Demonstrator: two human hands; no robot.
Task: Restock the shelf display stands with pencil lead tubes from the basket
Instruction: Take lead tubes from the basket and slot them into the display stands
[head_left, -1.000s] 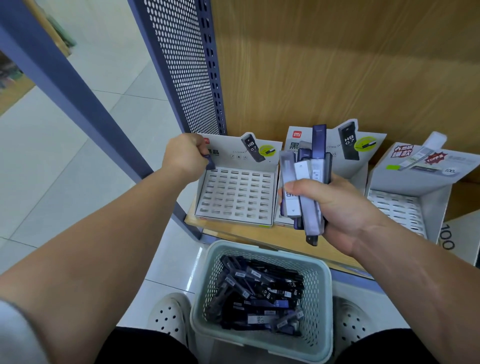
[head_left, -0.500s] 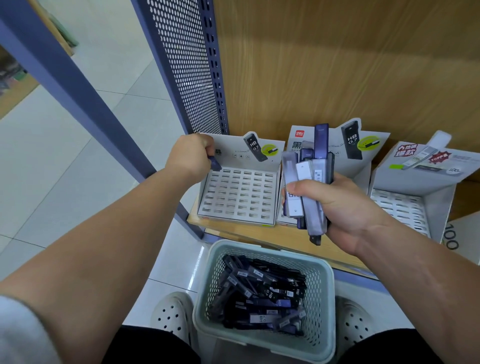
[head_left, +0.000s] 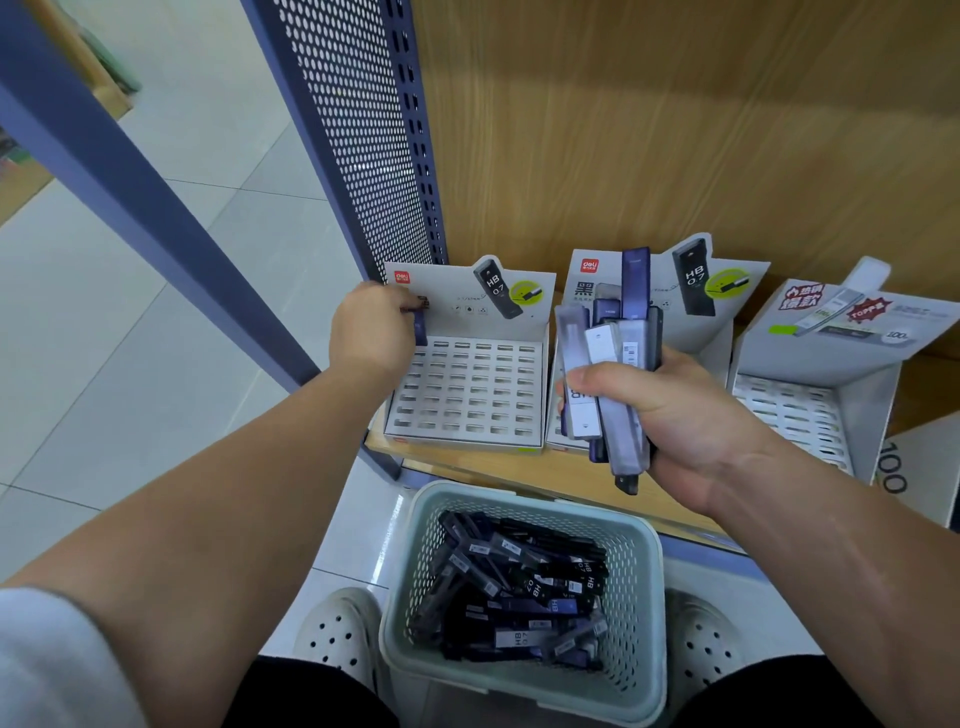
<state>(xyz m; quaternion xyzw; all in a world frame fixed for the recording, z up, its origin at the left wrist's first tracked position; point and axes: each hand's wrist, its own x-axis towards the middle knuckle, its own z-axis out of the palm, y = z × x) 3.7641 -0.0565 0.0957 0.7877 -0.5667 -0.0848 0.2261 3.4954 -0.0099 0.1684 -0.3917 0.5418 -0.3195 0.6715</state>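
Your left hand has hardly moved over the last second: it stays curled at the back left corner of the left display stand, just beside the perforated side panel, pinching a single purple lead tube upright over the first slot of the back row. The tube's lower end shows below your fingers and it does not look seated yet, so I judge you are still working this one in, not finished with it. Every slot that shows in that stand is empty, which puts the restock near its start

Further right, your right hand keeps the same closed grip round a bundle of lead tubes, purple and clear ones fanned upward, one sticking out below the palm. It hangs in front of the middle display stand, hiding most of its slots, so you cannot tell from here how full that one is. The bundle has not shrunk or shifted, so it is your ready supply for the next slots

The right display stand sits well apart from both hands on the shelf, and the slots that show in it look empty

Below the shelf edge, between your shoes, the basket still holds a loose heap of dark tubes, plenty for many more rounds
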